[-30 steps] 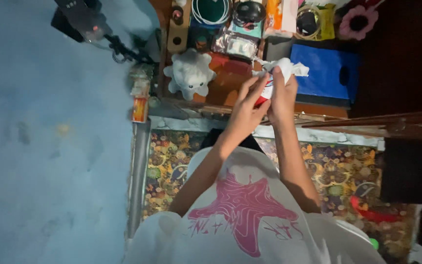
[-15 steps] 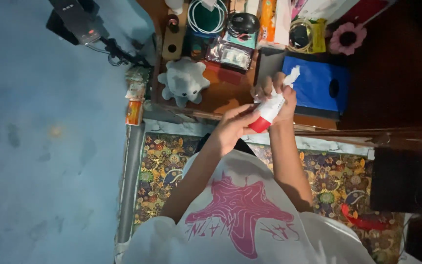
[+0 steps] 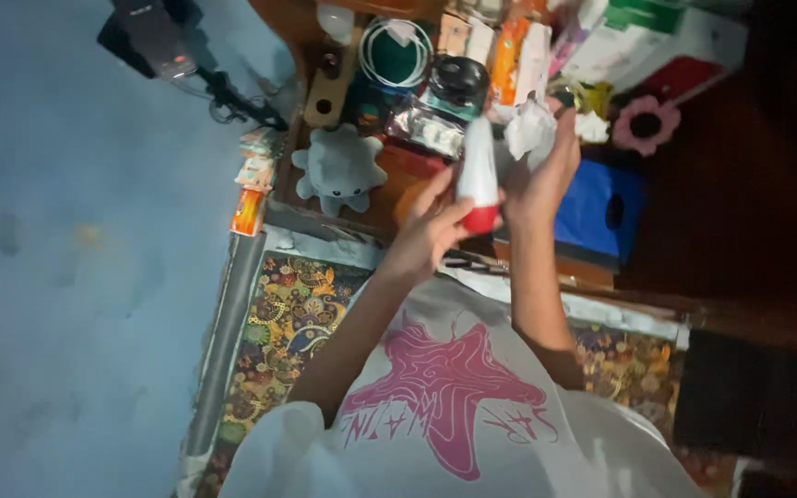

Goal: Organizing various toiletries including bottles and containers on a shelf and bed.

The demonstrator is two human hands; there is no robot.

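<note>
Head view showed a wooden shelf (image 3: pixel 398 198) full of stuff by a blue wall (image 3: pixel 76 258). On it sat a blue box (image 3: pixel 606 207) and a grey plush toy (image 3: pixel 339 169). Left hand (image 3: pixel 431 226) had its fingers closed around a white tube (image 3: pixel 478 171) with a red cap, held upright above the shelf. Right hand (image 3: pixel 546 171) gripped a crumpled tissue (image 3: pixel 529 127) just beside the tube.

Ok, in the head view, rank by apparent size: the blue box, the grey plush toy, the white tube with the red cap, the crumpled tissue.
1. blue box, though partly hidden by the arm.
2. grey plush toy.
3. white tube with the red cap.
4. crumpled tissue.
Tube and tissue are held nearer the camera, so they look larger than they are.
</note>
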